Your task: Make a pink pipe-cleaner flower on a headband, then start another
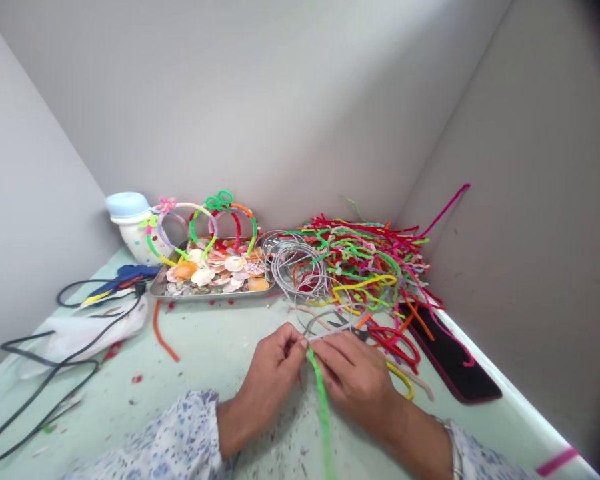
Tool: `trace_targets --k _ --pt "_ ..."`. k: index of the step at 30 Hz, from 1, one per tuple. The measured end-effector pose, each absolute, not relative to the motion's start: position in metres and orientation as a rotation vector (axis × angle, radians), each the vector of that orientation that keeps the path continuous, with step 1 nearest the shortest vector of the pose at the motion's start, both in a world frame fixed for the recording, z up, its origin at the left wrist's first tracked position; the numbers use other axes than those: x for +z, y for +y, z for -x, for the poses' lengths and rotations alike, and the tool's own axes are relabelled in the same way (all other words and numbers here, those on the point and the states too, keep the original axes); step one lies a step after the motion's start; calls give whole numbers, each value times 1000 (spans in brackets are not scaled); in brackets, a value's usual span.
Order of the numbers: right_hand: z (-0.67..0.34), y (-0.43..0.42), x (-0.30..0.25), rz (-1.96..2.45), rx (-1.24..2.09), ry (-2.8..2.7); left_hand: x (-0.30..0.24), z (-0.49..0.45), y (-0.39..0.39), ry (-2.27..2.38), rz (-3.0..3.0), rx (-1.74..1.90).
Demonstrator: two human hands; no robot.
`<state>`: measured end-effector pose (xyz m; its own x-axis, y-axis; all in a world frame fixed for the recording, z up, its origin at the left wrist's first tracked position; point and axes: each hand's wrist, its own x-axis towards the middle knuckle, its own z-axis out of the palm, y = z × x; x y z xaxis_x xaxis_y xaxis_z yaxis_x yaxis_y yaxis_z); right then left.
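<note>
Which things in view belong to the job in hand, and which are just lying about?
Likely the job:
green fuzzy stem, held
pile of fuzzy stems
wire coil
scissors

Seemingly just lying about:
white container with blue lid
dark cable
flat black object
tray of shells

The left hand point(275, 363) had room to slide left over the table point(205, 367), up to the cord point(66, 365). Farther ahead stood the tray point(210, 295). Scissors point(395, 343), wire point(279, 270) and a fuzzy heap point(375, 253) blocked the right hand point(357, 373) in front.
</note>
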<state>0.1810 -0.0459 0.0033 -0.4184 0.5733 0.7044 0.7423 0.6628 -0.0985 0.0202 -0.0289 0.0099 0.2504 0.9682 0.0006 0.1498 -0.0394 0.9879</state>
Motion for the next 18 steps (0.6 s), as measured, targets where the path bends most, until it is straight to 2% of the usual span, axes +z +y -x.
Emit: trace_targets --k 6,18 --pt "-184 -47 3 1042 -406 -2148 10 -19 -30 1098 -1490 927" --pt "-185 -46 -3 1003 -287 -2136 10 -18 -29 1083 -1626 935"
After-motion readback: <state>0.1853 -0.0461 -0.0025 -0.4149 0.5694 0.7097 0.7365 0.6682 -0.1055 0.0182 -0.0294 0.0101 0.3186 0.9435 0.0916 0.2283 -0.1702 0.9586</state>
